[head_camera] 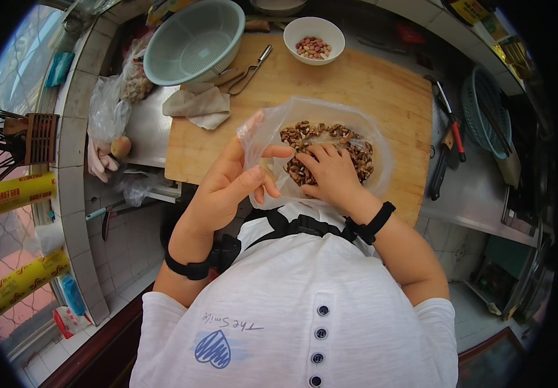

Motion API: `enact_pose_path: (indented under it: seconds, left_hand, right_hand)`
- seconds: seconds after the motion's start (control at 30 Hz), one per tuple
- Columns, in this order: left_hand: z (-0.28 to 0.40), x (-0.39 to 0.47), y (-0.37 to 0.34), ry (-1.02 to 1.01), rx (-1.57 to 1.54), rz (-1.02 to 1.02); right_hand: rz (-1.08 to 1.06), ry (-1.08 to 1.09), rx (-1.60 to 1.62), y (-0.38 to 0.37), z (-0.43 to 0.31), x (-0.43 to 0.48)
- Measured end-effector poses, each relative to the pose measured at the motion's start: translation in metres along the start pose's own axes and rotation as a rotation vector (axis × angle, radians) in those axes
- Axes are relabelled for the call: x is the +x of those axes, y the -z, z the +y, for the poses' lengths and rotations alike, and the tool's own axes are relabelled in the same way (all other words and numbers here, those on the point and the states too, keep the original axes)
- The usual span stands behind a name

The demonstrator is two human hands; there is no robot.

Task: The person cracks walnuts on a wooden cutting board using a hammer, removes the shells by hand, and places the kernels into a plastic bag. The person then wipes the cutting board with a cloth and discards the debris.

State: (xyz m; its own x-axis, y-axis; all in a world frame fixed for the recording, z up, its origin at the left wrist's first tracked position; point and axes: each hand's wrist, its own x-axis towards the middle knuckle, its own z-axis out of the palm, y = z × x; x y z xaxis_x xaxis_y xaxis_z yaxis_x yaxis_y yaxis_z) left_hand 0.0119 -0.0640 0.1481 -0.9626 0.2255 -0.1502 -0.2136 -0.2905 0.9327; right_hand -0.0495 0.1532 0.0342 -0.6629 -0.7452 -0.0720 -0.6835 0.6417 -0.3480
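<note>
An opened clear plastic bag (380,140) full of shelled walnut pieces (303,132) lies on the wooden board (380,82), close to my waist. My left hand (233,186) is at the bag's left side, with the raised plastic rim between thumb and fingers. Inside the bag, my right hand (332,174) rests on the walnuts, fingers spread and fingertips partly among the pieces; whether it pinches any cannot be told. Beyond the bag, at the board's far edge, stands a white bowl (334,36) with reddish peanuts (313,47) in it.
A pale green colander (162,53) stands at the board's far left corner, near a folded cloth (201,106) and a metal peeler (259,58). Knives with black (437,179) and red (455,136) handles lie right of the board. A peach (121,146) and plastic bags (107,111) are left.
</note>
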Motion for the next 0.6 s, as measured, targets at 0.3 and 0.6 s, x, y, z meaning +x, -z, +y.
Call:
enact_pose_path:
  seconds: [0.3,0.6]
  left_hand:
    - [0.003,-0.012,0.001,0.058,0.047,0.018]
    - [0.001,-0.01,0.002,0.104,0.067,0.02]
  right_hand:
    - [0.007,-0.047,0.191,0.02,0.019,-0.034]
    - [-0.052,-0.454,0.442,0.029,0.032,-0.072]
